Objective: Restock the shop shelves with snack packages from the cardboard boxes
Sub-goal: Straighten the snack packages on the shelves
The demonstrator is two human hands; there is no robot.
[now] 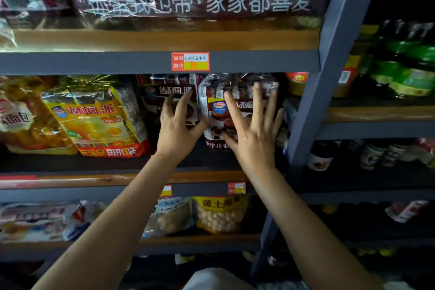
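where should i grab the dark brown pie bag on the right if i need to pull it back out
Grip the dark brown bag by its two side edges near the middle, coming straight in from the shelf front. It stands upright, face out, with a twin bag close on its left, so the sides are tight. The right hand lies flat on its face, the left hand at its left edge.

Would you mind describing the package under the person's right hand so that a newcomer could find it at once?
Find the grey shelf rail carrying the red and yellow price tag; the dark chocolate pie bag stands just below it, at the right end beside the grey upright post. The right hand rests flat on it. Unlike the yellow pie bag further left, it is brown, with a blue oval logo.
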